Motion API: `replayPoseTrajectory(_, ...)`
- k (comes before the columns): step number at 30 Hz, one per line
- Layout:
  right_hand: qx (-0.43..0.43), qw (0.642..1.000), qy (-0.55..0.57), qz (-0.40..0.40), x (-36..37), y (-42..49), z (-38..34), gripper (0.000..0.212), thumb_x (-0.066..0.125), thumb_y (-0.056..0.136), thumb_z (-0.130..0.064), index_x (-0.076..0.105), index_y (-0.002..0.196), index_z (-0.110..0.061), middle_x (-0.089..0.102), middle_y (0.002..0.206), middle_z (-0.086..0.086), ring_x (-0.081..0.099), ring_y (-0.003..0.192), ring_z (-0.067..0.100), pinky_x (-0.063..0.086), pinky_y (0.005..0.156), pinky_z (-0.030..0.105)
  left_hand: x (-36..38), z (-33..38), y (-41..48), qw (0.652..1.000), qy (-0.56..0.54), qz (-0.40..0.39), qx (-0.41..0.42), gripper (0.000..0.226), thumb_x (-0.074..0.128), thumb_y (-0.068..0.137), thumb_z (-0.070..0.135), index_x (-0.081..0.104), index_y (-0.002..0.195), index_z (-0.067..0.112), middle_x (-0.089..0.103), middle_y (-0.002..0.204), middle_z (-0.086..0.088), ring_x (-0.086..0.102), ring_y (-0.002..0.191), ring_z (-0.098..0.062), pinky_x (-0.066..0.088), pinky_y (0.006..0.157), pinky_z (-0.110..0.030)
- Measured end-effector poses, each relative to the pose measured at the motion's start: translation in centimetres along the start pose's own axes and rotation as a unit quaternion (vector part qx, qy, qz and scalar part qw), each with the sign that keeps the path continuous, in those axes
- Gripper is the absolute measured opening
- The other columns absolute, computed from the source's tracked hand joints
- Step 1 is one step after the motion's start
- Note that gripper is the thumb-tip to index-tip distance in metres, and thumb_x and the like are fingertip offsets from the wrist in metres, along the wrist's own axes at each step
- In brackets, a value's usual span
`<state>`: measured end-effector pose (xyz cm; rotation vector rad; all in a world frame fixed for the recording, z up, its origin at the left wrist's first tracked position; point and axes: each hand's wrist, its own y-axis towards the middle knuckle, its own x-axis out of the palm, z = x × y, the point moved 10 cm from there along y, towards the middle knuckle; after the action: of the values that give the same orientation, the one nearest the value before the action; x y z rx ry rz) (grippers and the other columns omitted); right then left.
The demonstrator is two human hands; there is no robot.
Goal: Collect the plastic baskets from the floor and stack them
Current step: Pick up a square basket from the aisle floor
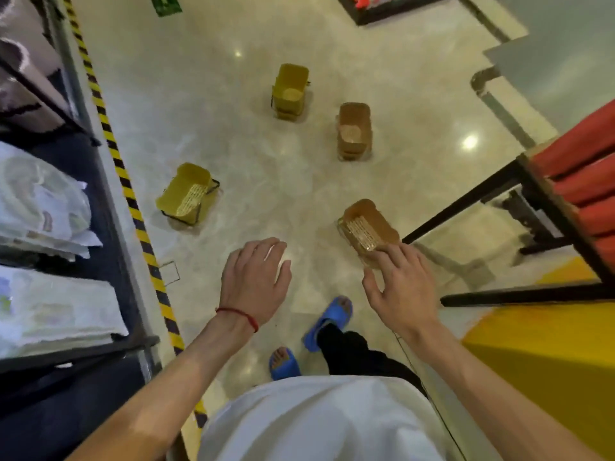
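both hands [256,281] open, empty, 4 baskets [367,229]

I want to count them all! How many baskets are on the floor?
4: a yellow basket farthest away, a brown basket right of it, another yellow one left, another brown one by the right hand.

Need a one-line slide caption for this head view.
Four plastic baskets stand apart on the floor; the right hand reaches toward the nearest orange basket, the left hand open and empty.
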<state>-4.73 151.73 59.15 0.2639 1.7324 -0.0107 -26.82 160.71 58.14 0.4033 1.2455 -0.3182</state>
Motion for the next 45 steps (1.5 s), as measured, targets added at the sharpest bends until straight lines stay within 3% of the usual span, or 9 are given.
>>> replayPoseTrajectory(7, 0.119, 0.993, 0.020, 0.017, 2.7, 5.0, 9.4, 0.030, 0.056, 0.094, -0.034, 0.071, 0.113, -0.017, 0.068, 0.116, 0.001, 0.057, 0.114, 0.022, 0.044, 0.101, 0.043, 5.6, 5.1, 12.3, 0.992, 0.029, -0.082, 0.091, 0.033, 0.053, 0.096, 0.033, 0.065, 0.123, 0.017, 0.065, 0.126, 0.000, 0.060, 0.109, -0.023, 0.047, 0.085, -0.040)
replayPoseTrajectory(17, 0.222, 0.975, 0.015, 0.020, 4.5, 13.4, 19.7, 0.034, 0.050, 0.099, -0.038, 0.073, 0.109, -0.015, 0.071, 0.110, 0.002, 0.059, 0.105, 0.022, 0.041, 0.097, 0.037, 11.2, 14.4, 27.9, 0.965, 0.061, -0.118, 0.226, 0.030, 0.055, 0.096, 0.031, 0.066, 0.121, 0.018, 0.065, 0.126, 0.000, 0.060, 0.109, -0.024, 0.045, 0.086, -0.040)
replayPoseTrajectory(26, 0.431, 0.902, 0.016, 0.035, 7.9, 16.8, 25.6, 0.026, 0.058, 0.099, -0.034, 0.073, 0.109, -0.015, 0.070, 0.110, 0.000, 0.055, 0.110, 0.021, 0.038, 0.098, 0.037, 21.6, 17.8, 39.5, 0.918, 0.024, -0.201, 0.340, 0.033, 0.050, 0.097, 0.034, 0.063, 0.123, 0.018, 0.064, 0.121, -0.001, 0.057, 0.104, -0.025, 0.046, 0.074, -0.039)
replayPoseTrajectory(36, 0.520, 0.851, 0.052, 0.061, 20.2, 19.1, 27.8, 0.021, 0.059, 0.094, -0.031, 0.074, 0.100, -0.017, 0.070, 0.101, -0.005, 0.056, 0.098, 0.017, 0.038, 0.087, 0.028, 33.8, 17.4, 43.8, 0.875, -0.022, -0.253, 0.413, 0.024, 0.055, 0.096, 0.031, 0.068, 0.112, 0.018, 0.068, 0.109, 0.001, 0.059, 0.095, -0.024, 0.047, 0.072, -0.037)
replayPoseTrajectory(40, 0.550, 0.832, 0.070, 0.007, 28.3, 17.5, 30.0, 0.018, 0.058, 0.094, -0.036, 0.072, 0.100, -0.026, 0.068, 0.100, -0.011, 0.053, 0.100, 0.012, 0.023, 0.083, 0.019, 41.3, 16.1, 43.4, 0.871, -0.006, -0.268, 0.411, 0.025, 0.057, 0.096, 0.030, 0.068, 0.113, 0.016, 0.069, 0.107, -0.001, 0.060, 0.092, -0.027, 0.045, 0.070, -0.037)
replayPoseTrajectory(45, 0.584, 0.807, 0.085, -0.012, 38.9, 14.1, 33.3, 0.018, 0.057, 0.094, -0.031, 0.072, 0.100, -0.022, 0.069, 0.099, -0.007, 0.055, 0.099, 0.018, 0.037, 0.087, 0.029, 52.7, 12.9, 41.6, 0.877, -0.010, -0.325, 0.353, 0.026, 0.053, 0.097, 0.030, 0.069, 0.112, 0.016, 0.069, 0.109, -0.002, 0.060, 0.094, -0.027, 0.047, 0.070, -0.037)
